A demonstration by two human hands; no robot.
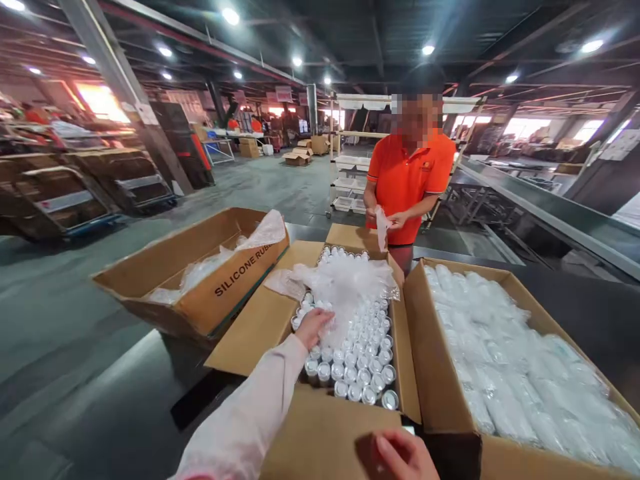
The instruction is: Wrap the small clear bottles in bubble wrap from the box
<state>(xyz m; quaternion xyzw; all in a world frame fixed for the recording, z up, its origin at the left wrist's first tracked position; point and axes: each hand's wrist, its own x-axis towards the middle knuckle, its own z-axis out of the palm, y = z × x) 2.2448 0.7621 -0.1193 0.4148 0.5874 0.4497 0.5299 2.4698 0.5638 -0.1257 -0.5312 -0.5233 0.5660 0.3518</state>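
My left hand (313, 327) reaches into an open cardboard box (250, 333) filled with rows of small silver-topped cylinders (363, 378). Its fingers are closed at the edge of a thin clear plastic bag (340, 323), part of a loose pile of bags (350, 280) on top of the cylinders. At the lower edge, above the box's near flap, my right hand (407, 457) has curled fingers. A small whitish edge shows just beyond them; what they hold, if anything, is hidden.
On the right, another box (440, 373) holds many plastic-wrapped cylinders (505, 353). A box marked "SILICONE RUBB" (240, 280) with plastic film inside stands left. Across the dark table (115, 400), a person in an orange shirt (407, 173) handles a plastic bag (383, 227). Behind is a rack (350, 163).
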